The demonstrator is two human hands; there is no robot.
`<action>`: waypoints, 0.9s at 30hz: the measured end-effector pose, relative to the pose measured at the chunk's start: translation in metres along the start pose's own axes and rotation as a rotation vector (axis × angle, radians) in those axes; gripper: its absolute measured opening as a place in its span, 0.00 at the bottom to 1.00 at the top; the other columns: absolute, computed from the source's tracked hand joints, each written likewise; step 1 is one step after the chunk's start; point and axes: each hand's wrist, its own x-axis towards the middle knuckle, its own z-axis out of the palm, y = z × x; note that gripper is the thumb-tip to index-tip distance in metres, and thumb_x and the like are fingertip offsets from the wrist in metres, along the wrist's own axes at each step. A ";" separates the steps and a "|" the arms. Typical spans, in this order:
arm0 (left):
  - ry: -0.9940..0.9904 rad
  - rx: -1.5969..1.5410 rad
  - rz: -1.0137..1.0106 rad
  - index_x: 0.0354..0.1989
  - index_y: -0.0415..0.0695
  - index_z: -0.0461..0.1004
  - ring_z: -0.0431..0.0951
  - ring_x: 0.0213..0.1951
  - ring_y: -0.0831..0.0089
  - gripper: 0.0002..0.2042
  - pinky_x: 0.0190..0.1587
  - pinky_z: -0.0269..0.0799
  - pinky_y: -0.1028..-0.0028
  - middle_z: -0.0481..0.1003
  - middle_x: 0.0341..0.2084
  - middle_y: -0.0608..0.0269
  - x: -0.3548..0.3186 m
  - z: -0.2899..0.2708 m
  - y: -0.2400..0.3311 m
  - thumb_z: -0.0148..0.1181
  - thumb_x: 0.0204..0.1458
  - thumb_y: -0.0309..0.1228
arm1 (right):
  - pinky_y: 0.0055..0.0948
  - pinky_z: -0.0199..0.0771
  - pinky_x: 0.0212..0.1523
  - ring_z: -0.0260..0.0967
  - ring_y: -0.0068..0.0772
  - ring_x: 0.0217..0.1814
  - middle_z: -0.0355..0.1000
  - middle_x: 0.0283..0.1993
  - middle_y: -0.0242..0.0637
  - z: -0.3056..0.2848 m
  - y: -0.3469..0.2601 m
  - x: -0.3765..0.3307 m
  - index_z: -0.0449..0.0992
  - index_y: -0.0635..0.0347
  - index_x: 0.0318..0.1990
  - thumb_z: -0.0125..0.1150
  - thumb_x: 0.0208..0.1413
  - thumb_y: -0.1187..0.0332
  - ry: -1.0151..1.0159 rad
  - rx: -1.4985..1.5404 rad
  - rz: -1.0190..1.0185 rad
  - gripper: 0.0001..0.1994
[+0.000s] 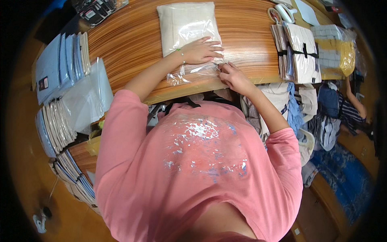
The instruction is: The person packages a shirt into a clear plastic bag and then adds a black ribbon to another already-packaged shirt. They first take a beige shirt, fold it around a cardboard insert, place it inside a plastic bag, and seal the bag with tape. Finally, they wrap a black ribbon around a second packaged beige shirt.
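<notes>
A folded cream cloth item [185, 24] lies in a clear plastic bag [183, 76] on the wood-grain table, directly in front of me. Over the near part of the packet my left hand [201, 51] rests flat, fingers stretched out to the right. The bag's slack end reaches toward the table's front edge. At the right corner of that end, my right hand [234, 78] has its fingers closed in a pinch on the plastic. My right fingertips are partly hidden.
Stacks of blue and cream folded packets [60, 68] line the left side. On the right lie bundled cream packets [300, 52], a tape-wrapped parcel [332, 48] and a white tape dispenser [285, 13]. Garments [278, 101] are piled below the right edge, and another person [356, 101] is far right.
</notes>
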 end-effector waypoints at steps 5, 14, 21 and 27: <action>0.075 0.042 -0.006 0.57 0.60 0.64 0.52 0.64 0.70 0.19 0.65 0.44 0.56 0.59 0.61 0.71 -0.001 0.013 -0.002 0.45 0.56 0.38 | 0.48 0.58 0.57 0.60 0.38 0.56 0.65 0.48 0.37 0.009 -0.021 -0.022 0.67 0.55 0.32 0.54 0.41 0.69 0.108 -0.313 -0.044 0.08; 0.072 0.080 -0.023 0.57 0.59 0.63 0.52 0.65 0.69 0.19 0.65 0.42 0.55 0.59 0.61 0.70 -0.001 0.014 0.000 0.45 0.57 0.39 | 0.43 0.59 0.55 0.61 0.37 0.55 0.66 0.47 0.36 0.019 -0.028 -0.034 0.67 0.55 0.33 0.54 0.39 0.69 0.156 -0.255 -0.105 0.10; 0.007 0.097 -0.059 0.59 0.61 0.62 0.50 0.65 0.68 0.20 0.65 0.42 0.53 0.58 0.61 0.72 0.001 0.007 0.004 0.47 0.55 0.36 | 0.44 0.57 0.58 0.59 0.37 0.57 0.66 0.49 0.36 0.018 -0.008 -0.052 0.68 0.56 0.34 0.56 0.38 0.71 0.127 -0.225 -0.166 0.11; 0.113 0.343 -0.016 0.60 0.64 0.60 0.64 0.56 0.67 0.25 0.56 0.58 0.60 0.64 0.55 0.65 -0.005 0.006 0.015 0.53 0.51 0.39 | 0.45 0.57 0.59 0.60 0.37 0.58 0.67 0.48 0.38 0.022 0.001 -0.053 0.69 0.57 0.37 0.57 0.41 0.71 0.091 -0.190 -0.179 0.12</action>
